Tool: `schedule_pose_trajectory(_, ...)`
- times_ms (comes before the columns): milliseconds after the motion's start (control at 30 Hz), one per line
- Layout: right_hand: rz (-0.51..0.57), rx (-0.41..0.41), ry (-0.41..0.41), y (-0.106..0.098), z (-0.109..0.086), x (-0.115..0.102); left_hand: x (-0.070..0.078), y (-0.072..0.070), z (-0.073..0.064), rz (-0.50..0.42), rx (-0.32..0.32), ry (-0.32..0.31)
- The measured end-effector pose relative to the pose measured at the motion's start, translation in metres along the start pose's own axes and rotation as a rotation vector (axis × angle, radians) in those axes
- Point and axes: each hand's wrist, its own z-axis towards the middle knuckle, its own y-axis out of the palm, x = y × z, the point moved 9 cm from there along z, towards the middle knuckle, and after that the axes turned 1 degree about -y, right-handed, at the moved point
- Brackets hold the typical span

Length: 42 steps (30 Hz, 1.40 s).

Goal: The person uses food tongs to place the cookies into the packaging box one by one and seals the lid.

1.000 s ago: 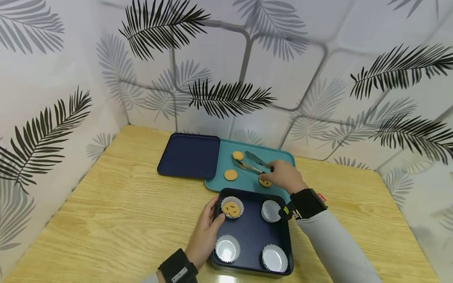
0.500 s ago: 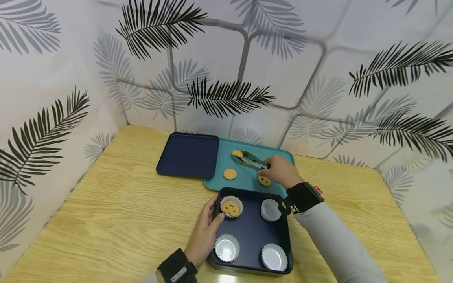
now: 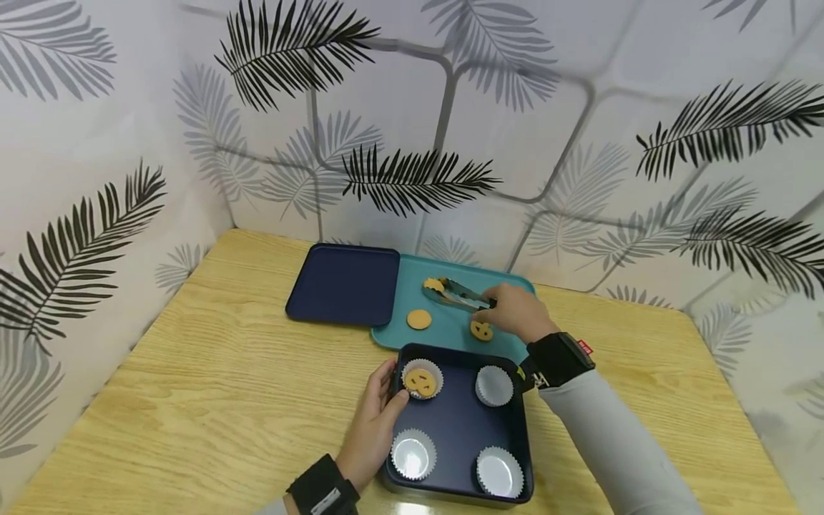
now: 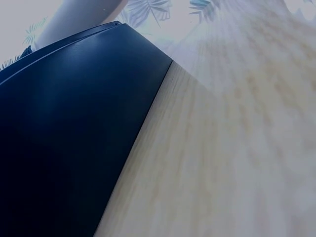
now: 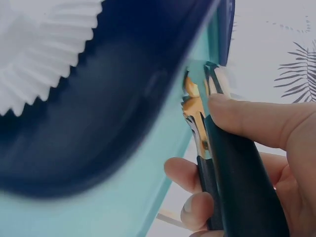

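Note:
My right hand point(image 3: 518, 313) grips a pair of tongs point(image 3: 458, 289) over the teal tray point(image 3: 394, 336). The tongs' tips are around a scalloped cookie point(image 3: 434, 285) near the tray's back. A plain round cookie point(image 3: 419, 319) and a pretzel-shaped cookie point(image 3: 481, 330) lie nearer the front. In the right wrist view, the thumb and fingers press the dark tong handles point(image 5: 242, 173). My left hand point(image 3: 368, 433) holds the left wall of a navy square box point(image 3: 458, 422), thumb on the rim. Inside, one white paper cup point(image 3: 438, 370) contains pretzel-shaped cookies point(image 3: 420, 383).
Bare paper cups point(image 3: 494, 386) sit in the box's other three corners. A flat navy tray point(image 3: 344, 284) overlaps the teal tray's left end. A leaf-patterned wall covering point(image 3: 412, 107) rises behind the wooden table point(image 3: 212, 379).
The tongs' arms have drawn closer together, with the tips now around the scalloped cookie. My left hand and the box stay in place.

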Motion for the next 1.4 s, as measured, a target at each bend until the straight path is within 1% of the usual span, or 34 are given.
schedule_pose_trajectory(233, 0.015, -0.008, -0.016, -0.002, -0.015, 0.007, -0.004, 0.002, -0.002, 0.002, -0.017, -0.022)
schedule_pose_trajectory(367, 0.054, 0.012, -0.043, -0.009, -0.027, 0.005, -0.005, 0.002, -0.002, -0.002, -0.024, -0.027)
schedule_pose_trajectory(433, 0.072, 0.028, -0.044, -0.015, -0.035, 0.006, -0.005, 0.002, -0.001, -0.003, -0.024, -0.028)
schedule_pose_trajectory(567, 0.06, 0.059, -0.039, -0.026, -0.054, 0.007, -0.005, 0.003, -0.002, -0.003, -0.028, -0.03)
schedule_pose_trajectory(733, 0.038, 0.119, -0.057, -0.037, -0.087, 0.011, -0.003, 0.003, -0.001, 0.0, -0.034, -0.015)
schedule_pose_trajectory(867, 0.052, 0.142, -0.059, -0.039, -0.114, 0.014, -0.003, 0.003, -0.001, -0.003, -0.034, -0.021)
schedule_pose_trajectory(1067, 0.045, 0.169, -0.048, -0.037, -0.15, 0.021, 0.0, 0.005, -0.004, -0.006, -0.035, -0.002)
schedule_pose_trajectory(1233, -0.017, 0.193, -0.034, -0.035, -0.171, 0.027, -0.001, 0.004, -0.002, -0.007, -0.026, -0.008)
schedule_pose_trajectory(1400, -0.04, 0.17, -0.005, -0.028, -0.182, 0.033, -0.002, 0.002, 0.0, 0.003, -0.016, 0.0)
